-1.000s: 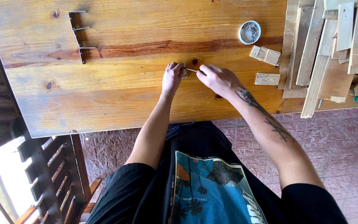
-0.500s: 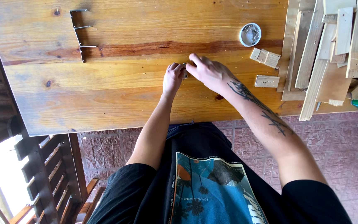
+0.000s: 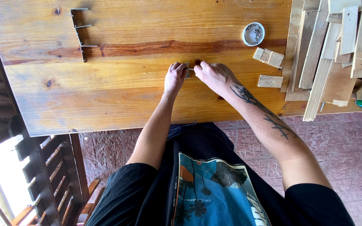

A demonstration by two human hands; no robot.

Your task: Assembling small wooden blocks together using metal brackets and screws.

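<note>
Midway across the tabletop, the left hand steadies a small metal piece while the right hand pinches its end, both grips closed; seemingly a fitting step, needing careful alignment.

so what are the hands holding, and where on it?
A small metal piece on the wooden table, pinched between left hand and right hand fingertips, one on each side; exact grip point unclear.
</note>
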